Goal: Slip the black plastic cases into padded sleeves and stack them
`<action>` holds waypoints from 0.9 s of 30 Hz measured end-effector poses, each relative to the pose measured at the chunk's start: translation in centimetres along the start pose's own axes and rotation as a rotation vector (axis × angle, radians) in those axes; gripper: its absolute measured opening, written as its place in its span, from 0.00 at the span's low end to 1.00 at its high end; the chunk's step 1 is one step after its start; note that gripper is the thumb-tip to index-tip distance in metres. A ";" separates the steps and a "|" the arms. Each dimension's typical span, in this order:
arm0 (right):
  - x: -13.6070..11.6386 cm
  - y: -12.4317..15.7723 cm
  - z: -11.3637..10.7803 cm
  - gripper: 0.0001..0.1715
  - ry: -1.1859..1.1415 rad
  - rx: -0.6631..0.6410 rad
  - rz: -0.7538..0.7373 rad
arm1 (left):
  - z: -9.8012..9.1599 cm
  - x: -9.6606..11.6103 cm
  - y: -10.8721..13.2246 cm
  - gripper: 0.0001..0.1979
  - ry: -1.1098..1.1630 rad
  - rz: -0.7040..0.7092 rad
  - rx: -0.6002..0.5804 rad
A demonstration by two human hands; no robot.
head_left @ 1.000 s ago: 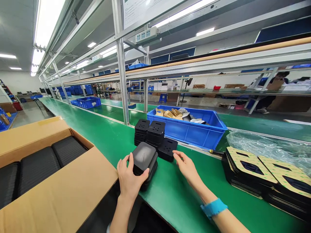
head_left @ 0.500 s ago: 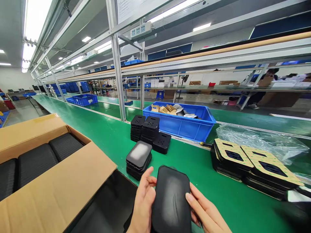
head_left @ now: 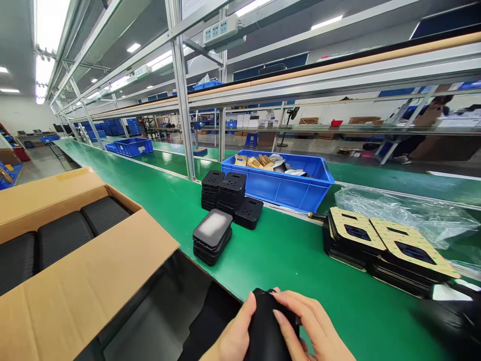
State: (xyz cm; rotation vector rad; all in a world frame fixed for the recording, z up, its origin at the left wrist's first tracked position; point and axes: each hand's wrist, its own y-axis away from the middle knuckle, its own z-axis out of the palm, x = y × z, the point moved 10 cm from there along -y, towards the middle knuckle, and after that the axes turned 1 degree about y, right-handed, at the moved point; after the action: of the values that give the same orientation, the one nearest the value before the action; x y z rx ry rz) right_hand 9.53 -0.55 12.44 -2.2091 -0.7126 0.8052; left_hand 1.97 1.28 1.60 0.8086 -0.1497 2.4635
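Observation:
Near the bottom edge, a black rectangular plastic cover is tilted up between my two hands. My left hand grips its left side, thumb along the edge. On the right side, my right hand has its fingers at the top edge and its thumb on the face. The cover's lower end lies outside the picture. Just beyond, a short stack of similar black covers sits by the bench's near edge. Behind it stand piles of black plates with holes and a lower pile.
An open cardboard box packed with black parts is at left. A blue bin of scraps stands behind the piles. To the right are stacked adhesive-backed pads, clear plastic film and a screwdriver on the green bench.
The black cover has moved lower and turned from facing me to a steep tilt. My right hand has shifted from its side to its top edge. The view has shifted slightly.

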 end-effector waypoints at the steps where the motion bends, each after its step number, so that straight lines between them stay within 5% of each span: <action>1: -0.5 -0.3 0.1 0.14 0.016 -0.007 -0.025 | 0.2 0.2 0.2 0.30 -0.044 0.008 0.011; 11: -2.8 -0.2 -0.6 0.10 0.058 0.075 -0.325 | 0.6 0.6 0.5 0.30 -0.167 0.052 0.067; 20: -0.3 -0.9 1.2 0.06 -0.079 -0.061 -0.152 | -1.0 2.0 0.8 0.32 -0.417 0.196 0.251; 24: 3.3 0.0 0.6 0.05 -0.314 -0.003 0.204 | -1.8 3.6 0.7 0.35 -0.386 0.289 0.269; 27: 5.5 1.4 3.6 0.22 -0.693 -0.173 0.617 | -0.9 4.8 0.9 0.38 -0.594 0.351 0.199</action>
State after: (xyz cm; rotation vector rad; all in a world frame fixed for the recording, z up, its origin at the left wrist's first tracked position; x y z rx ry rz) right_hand 10.98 3.73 7.46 -2.3222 -0.3948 1.9379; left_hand -2.19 2.96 3.73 1.7147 -0.2821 2.4981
